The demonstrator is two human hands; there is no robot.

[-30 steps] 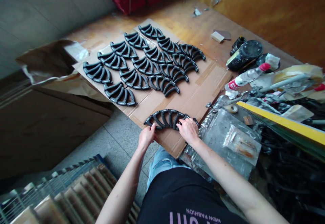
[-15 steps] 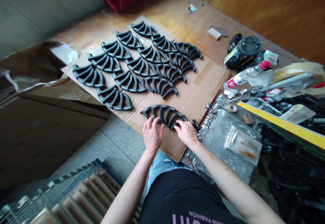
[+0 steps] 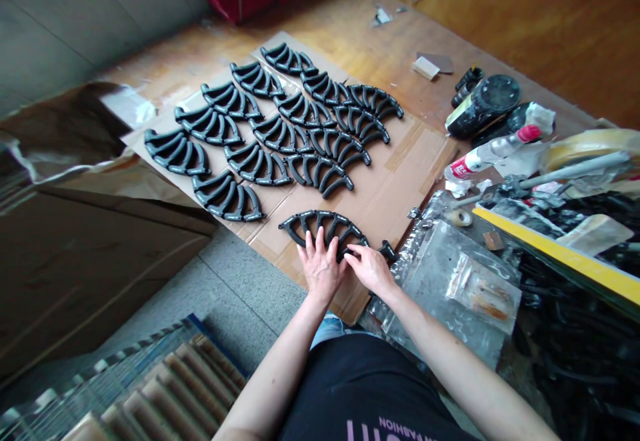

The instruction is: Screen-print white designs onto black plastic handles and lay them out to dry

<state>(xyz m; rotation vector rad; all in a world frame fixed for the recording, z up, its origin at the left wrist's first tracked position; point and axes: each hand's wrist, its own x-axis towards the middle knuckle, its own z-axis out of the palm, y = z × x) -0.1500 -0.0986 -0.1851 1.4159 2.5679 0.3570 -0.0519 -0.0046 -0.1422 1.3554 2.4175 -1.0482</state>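
Note:
A black fan-shaped piece of curved tubes [image 3: 324,217] lies on a flat cardboard sheet [image 3: 395,181] in front of me. My left hand [image 3: 321,269] rests over its lower edge, fingers spread across the ribs and gripping nothing. At the piece's lower right, my right hand [image 3: 373,269] pinches the end of a rib, its fingertips close to my left hand. A short black part [image 3: 387,250] sits just beyond my right hand. Several similar fan-shaped pieces [image 3: 270,133] are laid out in overlapping rows farther up the cardboard.
On the right stand a plastic bottle with a red cap [image 3: 493,152], a dark jar [image 3: 485,104] and a tape roll [image 3: 457,217]. A yellow-edged bin [image 3: 560,254] holds many black parts. Large cardboard boxes [image 3: 85,261] are at left, a wire rack [image 3: 150,387] below.
My left hand has shifted right and forward, from the piece's near left edge to flat over its middle ribs. My right hand has drawn its fingers together at the right end.

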